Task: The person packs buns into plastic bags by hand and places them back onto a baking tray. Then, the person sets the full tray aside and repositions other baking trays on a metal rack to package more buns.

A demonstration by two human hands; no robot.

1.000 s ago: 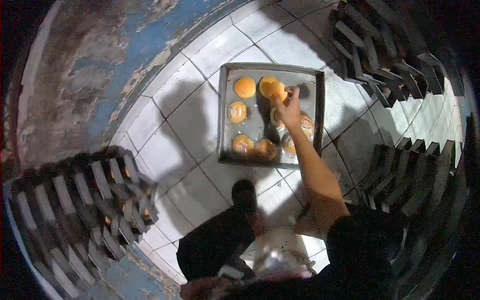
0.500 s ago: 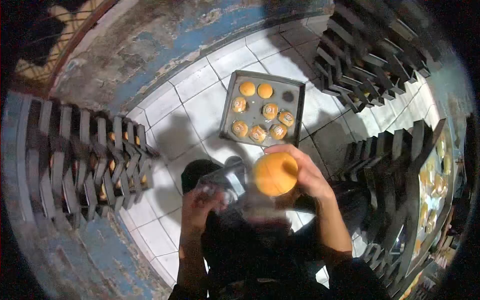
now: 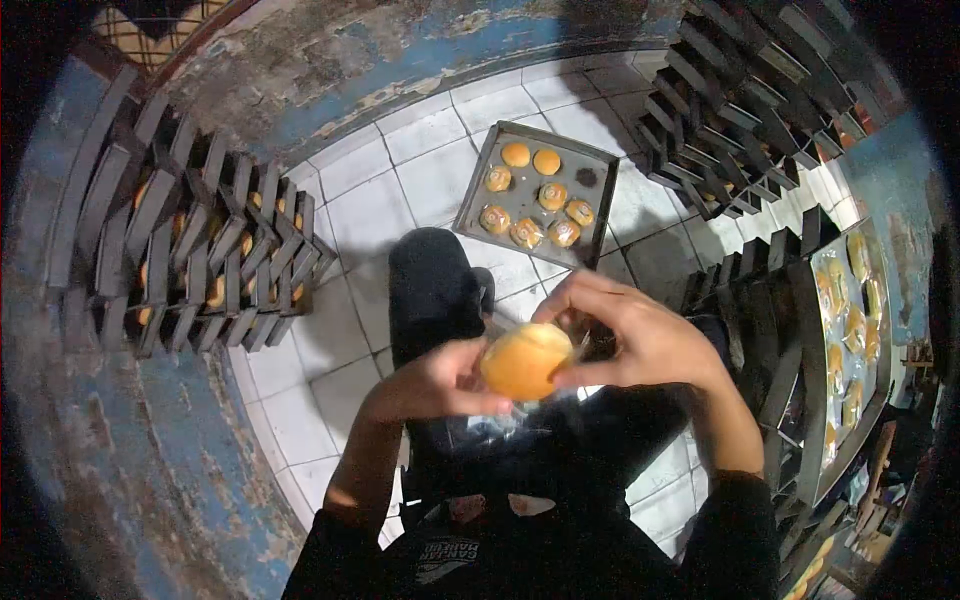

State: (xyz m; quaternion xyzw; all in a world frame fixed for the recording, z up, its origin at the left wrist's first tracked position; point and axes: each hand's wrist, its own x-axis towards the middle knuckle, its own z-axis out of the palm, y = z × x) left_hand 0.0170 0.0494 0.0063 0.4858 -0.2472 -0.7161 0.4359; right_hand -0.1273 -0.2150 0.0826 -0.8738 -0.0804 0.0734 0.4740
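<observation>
A round golden bun (image 3: 527,362) is between my two hands, in front of my body. My left hand (image 3: 440,380) is closed on its left side, and a clear plastic bag (image 3: 500,422) shows beneath the bun. My right hand (image 3: 640,335) grips the bun from the right with bent fingers and thumb. Beyond my hands, a dark metal tray (image 3: 610,190) lies on the tiled floor. Two bare buns (image 3: 531,157) lie near its far edge, and several buns in clear wrappers (image 3: 552,196) lie around them.
Stacked dark trays holding buns stand at the left (image 3: 200,240), upper right (image 3: 730,110) and right (image 3: 770,320). A tray of wrapped bread (image 3: 850,340) tops the right stack. A worn blue wall (image 3: 370,70) runs behind the floor.
My right hand has picked up a bun from the tray and brought it near my body. My left hand has come up with the plastic bag and now meets the bun.
</observation>
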